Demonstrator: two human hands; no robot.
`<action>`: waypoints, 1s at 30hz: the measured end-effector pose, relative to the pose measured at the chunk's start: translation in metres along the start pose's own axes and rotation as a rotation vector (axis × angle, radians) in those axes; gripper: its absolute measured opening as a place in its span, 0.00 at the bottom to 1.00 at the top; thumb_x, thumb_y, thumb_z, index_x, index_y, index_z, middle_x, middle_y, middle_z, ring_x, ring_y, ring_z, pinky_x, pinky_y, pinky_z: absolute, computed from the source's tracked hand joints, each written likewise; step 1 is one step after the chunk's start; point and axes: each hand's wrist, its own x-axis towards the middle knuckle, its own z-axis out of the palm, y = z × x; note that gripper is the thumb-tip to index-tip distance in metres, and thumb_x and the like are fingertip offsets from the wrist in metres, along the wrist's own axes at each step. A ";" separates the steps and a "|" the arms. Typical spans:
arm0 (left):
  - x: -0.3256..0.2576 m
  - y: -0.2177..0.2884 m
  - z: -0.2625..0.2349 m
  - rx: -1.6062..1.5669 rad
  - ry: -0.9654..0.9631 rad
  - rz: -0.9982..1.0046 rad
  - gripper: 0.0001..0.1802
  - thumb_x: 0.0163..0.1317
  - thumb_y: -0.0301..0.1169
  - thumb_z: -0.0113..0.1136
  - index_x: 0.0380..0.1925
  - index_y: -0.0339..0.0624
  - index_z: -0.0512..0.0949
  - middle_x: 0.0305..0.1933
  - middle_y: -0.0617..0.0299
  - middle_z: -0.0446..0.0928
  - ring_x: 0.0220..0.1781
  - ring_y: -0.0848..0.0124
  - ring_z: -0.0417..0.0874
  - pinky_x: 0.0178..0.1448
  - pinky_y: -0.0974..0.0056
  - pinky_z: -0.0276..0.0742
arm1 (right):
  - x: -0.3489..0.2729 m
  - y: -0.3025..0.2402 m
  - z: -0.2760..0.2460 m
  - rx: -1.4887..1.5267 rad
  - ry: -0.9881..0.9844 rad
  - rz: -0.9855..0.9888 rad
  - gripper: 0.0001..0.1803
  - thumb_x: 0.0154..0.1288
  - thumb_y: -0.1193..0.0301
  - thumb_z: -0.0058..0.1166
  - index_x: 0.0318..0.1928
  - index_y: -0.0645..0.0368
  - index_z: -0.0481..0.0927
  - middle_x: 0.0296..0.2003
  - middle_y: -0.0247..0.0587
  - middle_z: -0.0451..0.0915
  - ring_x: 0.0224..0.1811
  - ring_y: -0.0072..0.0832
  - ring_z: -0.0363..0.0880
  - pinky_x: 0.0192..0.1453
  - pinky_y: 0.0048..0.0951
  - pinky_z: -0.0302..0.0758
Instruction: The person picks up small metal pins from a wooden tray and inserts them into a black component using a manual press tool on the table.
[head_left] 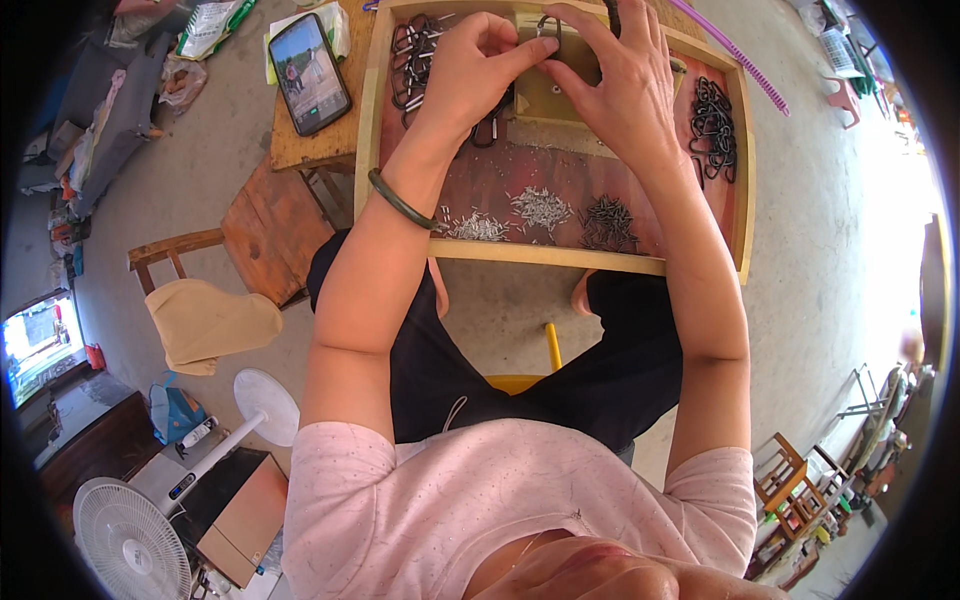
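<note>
Hands (632,88) holding dark clip (559,32) above wood-rimmed tray (560,254).

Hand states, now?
Left hand: curled, thumb at the carabiner; hold can't be told.
Right hand: closed, thumb and index holding the carabiner.

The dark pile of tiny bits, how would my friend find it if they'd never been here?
Find the big wood-rimmed tray in front of the seated person. Along its edge nearest the person's lap lie three heaps of tiny pieces, and you want the one furthest right. That dark heap is blackish, while the two silvery heaps beside it are pale.
</note>
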 end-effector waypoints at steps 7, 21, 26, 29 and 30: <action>0.002 -0.003 0.000 0.009 0.002 0.004 0.14 0.61 0.37 0.78 0.34 0.44 0.81 0.33 0.76 0.76 0.36 0.85 0.72 0.40 0.75 0.67 | 0.002 -0.003 -0.002 -0.010 0.004 0.000 0.28 0.52 0.75 0.73 0.57 0.58 0.83 0.75 0.57 0.60 0.75 0.58 0.63 0.75 0.55 0.64; -0.002 0.004 -0.006 0.248 -0.110 0.016 0.21 0.69 0.41 0.71 0.22 0.43 0.76 0.16 0.72 0.70 0.18 0.84 0.69 0.23 0.73 0.60 | -0.002 0.003 -0.004 -0.030 -0.010 -0.009 0.29 0.52 0.74 0.74 0.57 0.58 0.83 0.76 0.57 0.60 0.75 0.59 0.64 0.75 0.55 0.65; -0.003 -0.006 -0.007 0.429 -0.041 0.094 0.25 0.68 0.44 0.72 0.18 0.42 0.75 0.13 0.71 0.70 0.15 0.82 0.69 0.21 0.72 0.61 | 0.010 0.012 -0.007 0.234 0.048 0.123 0.27 0.62 0.76 0.64 0.63 0.62 0.79 0.63 0.60 0.77 0.67 0.54 0.75 0.72 0.49 0.70; -0.005 -0.001 -0.001 0.455 -0.014 0.091 0.26 0.66 0.47 0.73 0.18 0.41 0.76 0.13 0.70 0.70 0.14 0.81 0.70 0.21 0.71 0.61 | 0.014 0.015 0.001 0.146 0.076 0.000 0.26 0.66 0.77 0.57 0.65 0.63 0.77 0.58 0.60 0.81 0.63 0.54 0.79 0.69 0.47 0.73; -0.007 -0.001 -0.001 0.457 -0.012 0.087 0.26 0.66 0.47 0.73 0.18 0.41 0.76 0.13 0.70 0.70 0.14 0.81 0.70 0.21 0.71 0.61 | 0.015 0.011 0.000 0.016 0.022 -0.110 0.26 0.66 0.77 0.56 0.65 0.62 0.77 0.57 0.59 0.82 0.61 0.55 0.80 0.67 0.48 0.75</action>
